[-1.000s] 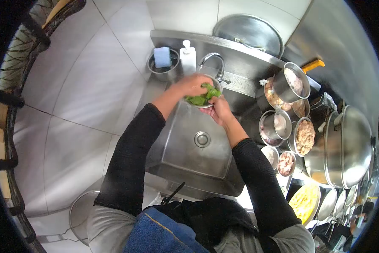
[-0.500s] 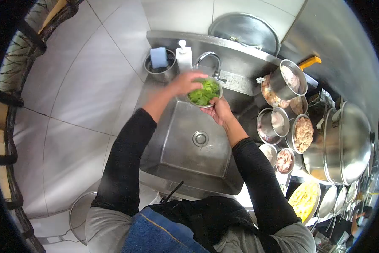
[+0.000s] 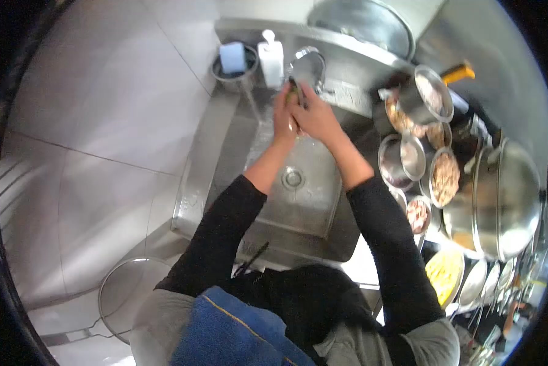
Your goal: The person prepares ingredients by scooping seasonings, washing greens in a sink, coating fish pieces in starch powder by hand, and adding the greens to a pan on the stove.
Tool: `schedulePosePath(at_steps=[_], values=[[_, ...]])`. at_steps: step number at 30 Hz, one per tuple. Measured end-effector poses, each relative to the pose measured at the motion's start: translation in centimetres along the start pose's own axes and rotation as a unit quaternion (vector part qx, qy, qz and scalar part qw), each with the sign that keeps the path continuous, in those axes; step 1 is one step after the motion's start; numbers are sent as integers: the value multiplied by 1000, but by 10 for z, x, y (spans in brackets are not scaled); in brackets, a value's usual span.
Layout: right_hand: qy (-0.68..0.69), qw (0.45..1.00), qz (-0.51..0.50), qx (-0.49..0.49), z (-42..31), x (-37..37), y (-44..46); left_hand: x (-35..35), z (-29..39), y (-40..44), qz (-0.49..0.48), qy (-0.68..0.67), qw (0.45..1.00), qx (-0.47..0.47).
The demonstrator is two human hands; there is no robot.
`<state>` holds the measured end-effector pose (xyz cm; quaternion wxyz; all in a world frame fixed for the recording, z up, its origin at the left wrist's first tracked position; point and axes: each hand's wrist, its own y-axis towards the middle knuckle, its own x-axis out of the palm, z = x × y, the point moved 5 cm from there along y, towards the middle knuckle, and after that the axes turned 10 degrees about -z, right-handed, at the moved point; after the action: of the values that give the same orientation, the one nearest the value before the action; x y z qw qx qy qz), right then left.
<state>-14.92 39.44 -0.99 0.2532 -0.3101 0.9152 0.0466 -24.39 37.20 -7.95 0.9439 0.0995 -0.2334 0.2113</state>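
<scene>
My left hand (image 3: 283, 119) and my right hand (image 3: 318, 114) are close together over the far part of the steel sink (image 3: 310, 207), in front of the faucet (image 3: 318, 64). Both are closed round a bowl of leafy greens (image 3: 293, 93), which appears tipped on edge. Only a narrow dark and green strip of it shows between the fingers; the rest is hidden and blurred. A wet streak glistens just below the hands, above the drain (image 3: 293, 177).
Behind the sink stand a white pump bottle (image 3: 271, 61) and a steel pot (image 3: 237, 79) with a blue sponge (image 3: 232, 58). On the right are several steel bowls of meat (image 3: 444, 177), an orange-handled pan (image 3: 432, 94) and a large lidded pot (image 3: 505, 198). A strainer (image 3: 112, 299) sits lower left.
The bowl has gone from upright, with its greens showing, to tipped and mostly covered. My left hand has moved from above the greens to beside my right hand. The view has shifted slightly.
</scene>
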Motion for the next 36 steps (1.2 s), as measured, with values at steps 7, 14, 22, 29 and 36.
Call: schedulePosePath(at_steps=[7, 14, 22, 29, 36], values=[[-224, 969, -30, -98, -86, 15, -3, 3, 31, -14, 51, -167, 984, -22], [-393, 897, -107, -169, -148, 37, -5, 4, 54, -8, 41, -175, 984, -13], [-489, 849, -127, -155, -160, 54, -10, 7, 55, -20, 37, -170, 985, -19], [-501, 851, -120, -107, -160, 47, -15, 16, 57, -27, 31, -161, 986, -15], [-528, 820, -218, -51, -142, 53, -3, 27, 65, -38, 17, -120, 993, 9]])
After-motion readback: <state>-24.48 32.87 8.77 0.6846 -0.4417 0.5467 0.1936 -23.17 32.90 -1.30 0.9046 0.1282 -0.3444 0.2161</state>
